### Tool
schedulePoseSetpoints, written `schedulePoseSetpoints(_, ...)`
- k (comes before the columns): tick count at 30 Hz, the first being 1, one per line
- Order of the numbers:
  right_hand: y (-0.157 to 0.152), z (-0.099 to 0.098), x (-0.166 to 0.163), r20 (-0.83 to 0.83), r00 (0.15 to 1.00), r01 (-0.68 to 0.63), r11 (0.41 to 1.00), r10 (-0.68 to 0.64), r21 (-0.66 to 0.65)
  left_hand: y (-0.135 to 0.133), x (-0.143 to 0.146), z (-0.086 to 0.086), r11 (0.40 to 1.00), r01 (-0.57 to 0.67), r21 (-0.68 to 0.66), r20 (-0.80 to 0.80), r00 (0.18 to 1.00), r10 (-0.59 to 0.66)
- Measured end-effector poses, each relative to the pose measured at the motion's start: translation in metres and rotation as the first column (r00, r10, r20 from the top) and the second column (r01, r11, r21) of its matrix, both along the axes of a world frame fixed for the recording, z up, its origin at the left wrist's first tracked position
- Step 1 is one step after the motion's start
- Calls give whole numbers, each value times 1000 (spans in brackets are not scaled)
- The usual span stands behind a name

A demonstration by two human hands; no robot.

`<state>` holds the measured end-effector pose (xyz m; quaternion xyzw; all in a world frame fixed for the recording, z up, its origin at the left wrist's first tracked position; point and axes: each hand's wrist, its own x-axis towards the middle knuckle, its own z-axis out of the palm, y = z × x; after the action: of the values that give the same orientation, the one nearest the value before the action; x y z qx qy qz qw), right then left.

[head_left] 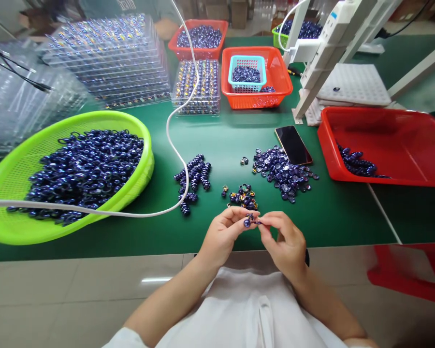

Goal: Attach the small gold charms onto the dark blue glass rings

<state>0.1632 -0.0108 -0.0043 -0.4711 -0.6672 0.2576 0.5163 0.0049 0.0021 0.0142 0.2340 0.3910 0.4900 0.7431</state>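
My left hand [223, 234] pinches a small shiny dark-blue ball-like piece [247, 223] between thumb and forefinger, just over the front part of the green table. Close against it, my right hand [284, 241] holds a tiny dark part [257, 222] in its fingertips; its exact kind is too small to tell. Just beyond the fingers lies a little heap of blue and gold assembled pieces [243, 195]. Farther right is a pile of loose dark-blue round caps [282, 174]. Stacked dark-blue ringed pieces [195, 174] lie to the left.
A green basket [145, 145] of looped blue pieces stands left, crossed by a white cable [170, 130]. A phone [293, 145] touches the cap pile. A red tray [384, 145] is at right. Red baskets [253, 101] and stacked clear trays [130, 87] line the back.
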Motion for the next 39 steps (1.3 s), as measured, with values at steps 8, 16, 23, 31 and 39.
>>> schedulePoseSetpoints(8, 0, 5, -9, -365, 931, -113, 935, -19, -335, 1, -1, -8, 997, -81, 3, -119, 990, 81)
schedulePoseSetpoints(16, 1, 5, -13, -449, 893, -161, 909, -32, -385, -5, -1, -1, 974, -116, 194, -398, 898, 186)
schedulePoseSetpoints(23, 2, 2, -15, -492, 869, -168, 902, -55, -398, -8, -1, -2, 910, -32, 414, -498, 829, 256)
schedulePoseSetpoints(31, 1, 2, -15, -455, 887, -116, 913, -82, -391, -12, -3, -6, 817, 70, 572, -506, 815, 284)
schedulePoseSetpoints(39, 2, 2, -13, -476, 879, -235, 859, -12, -455, -12, -3, -6, 851, 61, 521, -531, 804, 268)
